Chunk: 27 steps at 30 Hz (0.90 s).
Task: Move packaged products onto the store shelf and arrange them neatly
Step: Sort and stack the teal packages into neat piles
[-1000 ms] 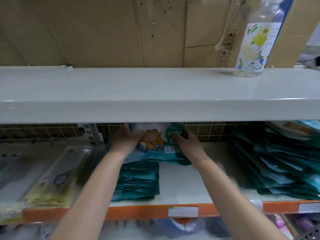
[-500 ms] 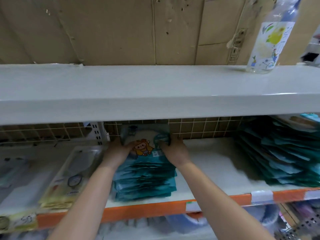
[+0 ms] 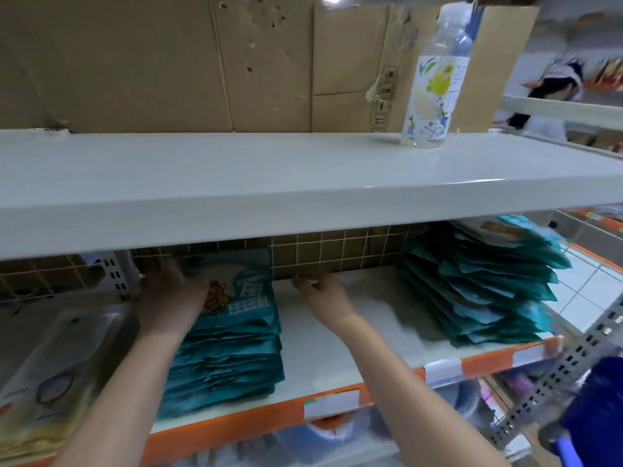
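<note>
A stack of flat teal packets point(image 3: 232, 345) lies on the lower white shelf point(image 3: 337, 358), its top packet printed with a cartoon animal. My left hand point(image 3: 168, 294) rests on the left part of the top packet, fingers reaching toward the back. My right hand point(image 3: 323, 294) is off the stack, just to its right, above the bare shelf, with fingers loosely curled and nothing in them. A second, taller pile of teal packets point(image 3: 478, 284) slumps at the shelf's right end.
A white upper shelf point(image 3: 269, 183) overhangs the hands, carrying a clear plastic bottle point(image 3: 435, 79) in front of cardboard. Clear-wrapped yellow packets point(image 3: 50, 382) lie to the left. A wire grid backs the lower shelf. A person stands at the far right.
My right hand has let go of the top packet and moved right, off the stack. The left hand stays on the packet. The view has shifted left.
</note>
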{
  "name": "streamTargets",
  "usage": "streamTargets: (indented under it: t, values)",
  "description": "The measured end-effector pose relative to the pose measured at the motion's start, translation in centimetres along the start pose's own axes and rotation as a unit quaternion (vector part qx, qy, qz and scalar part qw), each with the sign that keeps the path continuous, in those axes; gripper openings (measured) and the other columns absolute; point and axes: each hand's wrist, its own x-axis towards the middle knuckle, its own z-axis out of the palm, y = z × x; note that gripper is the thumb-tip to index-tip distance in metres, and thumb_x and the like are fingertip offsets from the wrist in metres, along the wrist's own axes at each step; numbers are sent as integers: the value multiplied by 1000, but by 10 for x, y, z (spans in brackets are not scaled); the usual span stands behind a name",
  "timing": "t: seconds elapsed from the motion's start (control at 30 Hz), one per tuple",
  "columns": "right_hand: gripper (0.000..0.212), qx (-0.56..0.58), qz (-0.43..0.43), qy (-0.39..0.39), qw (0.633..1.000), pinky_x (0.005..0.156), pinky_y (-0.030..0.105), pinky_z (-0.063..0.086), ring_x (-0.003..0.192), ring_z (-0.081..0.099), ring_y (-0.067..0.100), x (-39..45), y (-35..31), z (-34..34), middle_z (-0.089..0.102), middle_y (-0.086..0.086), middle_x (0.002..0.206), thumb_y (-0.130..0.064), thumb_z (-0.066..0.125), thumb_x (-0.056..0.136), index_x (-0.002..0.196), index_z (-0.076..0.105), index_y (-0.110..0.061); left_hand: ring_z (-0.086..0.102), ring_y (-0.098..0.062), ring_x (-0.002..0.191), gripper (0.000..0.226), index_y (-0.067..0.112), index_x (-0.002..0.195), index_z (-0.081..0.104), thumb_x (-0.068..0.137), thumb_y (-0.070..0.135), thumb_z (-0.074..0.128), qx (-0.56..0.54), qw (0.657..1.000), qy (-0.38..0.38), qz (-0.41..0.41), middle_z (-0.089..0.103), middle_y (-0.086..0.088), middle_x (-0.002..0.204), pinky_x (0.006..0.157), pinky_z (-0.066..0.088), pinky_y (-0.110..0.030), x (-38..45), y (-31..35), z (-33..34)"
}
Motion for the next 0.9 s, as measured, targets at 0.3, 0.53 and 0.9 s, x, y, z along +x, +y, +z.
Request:
streamTargets:
  t: [0.3,0.53,0.9]
  values:
    - [28,-53,-43,177,982,79,22,42,99,61,14,14,39,-139,67,1,109,-28,54,94,115,63,-13,57,-18,84,9,20,88,59,87,28,59,-211,963,-158,53,64,-3,92,74,41,-28,-51,126,93]
    - [18,-235,-54,265,934,85,33,42,106,58,31,35,53,-270,64,16,114,-24,50,96,102,59,-10,59,-14,88,12,26,83,65,92,30,60,-286,927,-231,69,64,5,85,75,41,-24,-84,230,162]
    - [63,-280,170,257,909,88,40,41,117,49,39,48,123,-396,58,20,122,-54,53,84,125,47,-7,59,-12,106,45,28,121,60,84,52,65,-389,836,-387,36,64,3,120,89,49,-28,-112,363,220]
